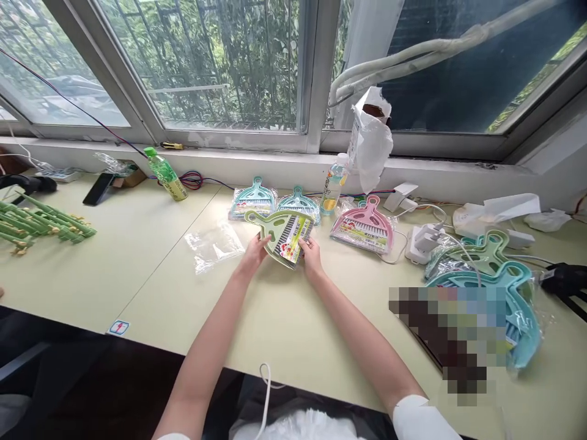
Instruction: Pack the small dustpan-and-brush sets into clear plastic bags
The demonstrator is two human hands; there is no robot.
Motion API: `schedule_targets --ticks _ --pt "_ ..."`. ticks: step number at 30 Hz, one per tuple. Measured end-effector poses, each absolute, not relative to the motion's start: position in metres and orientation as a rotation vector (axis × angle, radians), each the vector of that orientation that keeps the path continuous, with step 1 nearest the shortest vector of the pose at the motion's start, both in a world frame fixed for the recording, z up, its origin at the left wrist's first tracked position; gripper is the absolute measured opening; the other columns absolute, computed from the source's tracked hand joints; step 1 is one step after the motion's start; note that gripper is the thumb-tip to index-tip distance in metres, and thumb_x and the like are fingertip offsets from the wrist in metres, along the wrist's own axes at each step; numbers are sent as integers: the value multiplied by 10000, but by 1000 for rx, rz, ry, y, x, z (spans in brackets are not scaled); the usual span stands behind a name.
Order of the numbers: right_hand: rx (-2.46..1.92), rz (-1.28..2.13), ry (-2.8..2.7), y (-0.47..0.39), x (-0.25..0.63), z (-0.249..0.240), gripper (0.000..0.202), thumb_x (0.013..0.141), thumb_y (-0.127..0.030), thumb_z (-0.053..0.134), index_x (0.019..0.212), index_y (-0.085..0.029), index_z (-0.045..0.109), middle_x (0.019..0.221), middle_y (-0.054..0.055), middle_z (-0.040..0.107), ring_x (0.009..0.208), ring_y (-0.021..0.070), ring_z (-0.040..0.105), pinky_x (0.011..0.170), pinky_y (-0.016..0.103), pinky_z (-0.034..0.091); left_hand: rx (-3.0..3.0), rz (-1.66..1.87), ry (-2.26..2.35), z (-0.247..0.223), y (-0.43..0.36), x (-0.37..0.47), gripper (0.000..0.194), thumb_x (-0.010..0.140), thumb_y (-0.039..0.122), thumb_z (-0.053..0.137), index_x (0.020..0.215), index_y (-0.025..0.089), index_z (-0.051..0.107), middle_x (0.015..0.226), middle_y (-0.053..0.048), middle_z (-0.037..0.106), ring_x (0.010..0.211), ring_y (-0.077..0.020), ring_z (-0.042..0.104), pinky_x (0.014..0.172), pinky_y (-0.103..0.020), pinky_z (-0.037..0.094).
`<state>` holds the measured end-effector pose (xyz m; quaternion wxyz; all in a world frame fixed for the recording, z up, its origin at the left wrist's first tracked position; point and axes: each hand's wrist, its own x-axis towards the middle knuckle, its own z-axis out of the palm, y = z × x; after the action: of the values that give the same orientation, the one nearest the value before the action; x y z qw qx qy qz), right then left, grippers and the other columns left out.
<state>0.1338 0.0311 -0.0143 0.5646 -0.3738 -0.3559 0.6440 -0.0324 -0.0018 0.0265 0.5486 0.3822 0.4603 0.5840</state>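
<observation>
Together, both hands (282,253) on green dustpan (282,235)

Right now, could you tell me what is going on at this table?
A person seated at the pale green table holds a green mini dustpan-and-brush set with both hands, the left hand at its left edge and the right hand at its label side. An empty clear bag lies to the left. Two teal sets and a pink set lie behind, near the window.
</observation>
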Motion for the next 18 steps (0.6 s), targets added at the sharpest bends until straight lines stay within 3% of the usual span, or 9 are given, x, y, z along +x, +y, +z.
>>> schedule_targets --ticks 4,7,10,12,14,18 --pt "-866 1461 -770 30 134 -11 389 696 -440 707 970 -186 601 1006 70 737 877 234 707 750 359 587 962 1677 1978 27 -4 -78 373 944 467 393 1114 181 562 1145 -142 644 1072 -270 614 869 -437 528" --pt "-871 1450 -766 30 132 -9 403 699 -447 705 984 -180 604 1023 77 734 897 235 705 766 364 587 1087 1378 2668 16 -5 -105 476 854 471 564 1209 158 511 1247 -204 586 1257 -371 467 1003 -538 412" --pt "-877 1442 -808 30 130 -10 404 705 -453 699 987 -179 606 1016 79 736 895 235 705 754 359 590 1226 975 2783 5 -5 -117 629 757 462 675 1257 113 522 1419 -272 450 1348 -452 337 1065 -601 290" --pt "-873 1440 -821 30 130 -12 409 709 -452 698 1001 -179 608 1013 78 738 876 231 706 738 354 591 1348 815 2764 1 -5 -119 460 793 394 623 1168 129 607 1381 -266 499 1319 -453 379 1061 -606 262" --pt "-877 1430 -819 30 130 -13 414 713 -453 696 1011 -180 609 1016 77 739 853 224 706 724 348 591 1466 697 2793 1 -6 -121 267 833 275 521 1003 146 681 1206 -242 625 1205 -413 501 1047 -576 269" --pt "-901 1411 -802 31 128 -15 410 715 -455 693 1011 -184 608 1006 75 740 802 212 706 694 339 588 1514 554 2896 5 -7 -123 281 832 180 435 859 136 711 909 -202 684 976 -342 608 1000 -515 312"
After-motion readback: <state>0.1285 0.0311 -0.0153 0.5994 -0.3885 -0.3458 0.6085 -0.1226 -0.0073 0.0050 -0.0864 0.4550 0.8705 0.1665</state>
